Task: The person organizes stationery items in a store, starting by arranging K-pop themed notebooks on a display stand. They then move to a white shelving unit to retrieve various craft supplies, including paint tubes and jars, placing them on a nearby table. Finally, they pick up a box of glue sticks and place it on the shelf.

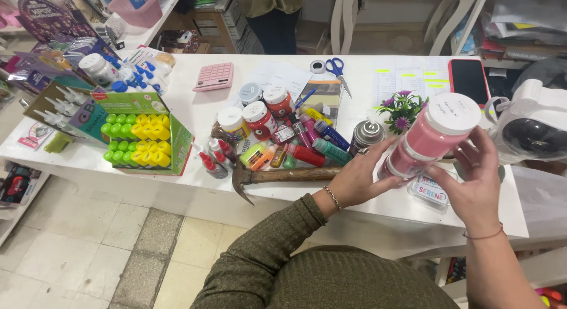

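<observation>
One pink, white-lidded paint jar (434,135)

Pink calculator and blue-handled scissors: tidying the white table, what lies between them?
Head view: white paper sheets and a roll of clear tape beside the scissors; calculator.

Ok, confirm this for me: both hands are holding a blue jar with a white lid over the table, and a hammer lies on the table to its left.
Not quite: the jar is pink, not blue. The head view shows the left hand and right hand holding it, white lid on, over the table, with the hammer lying to its left.
</observation>
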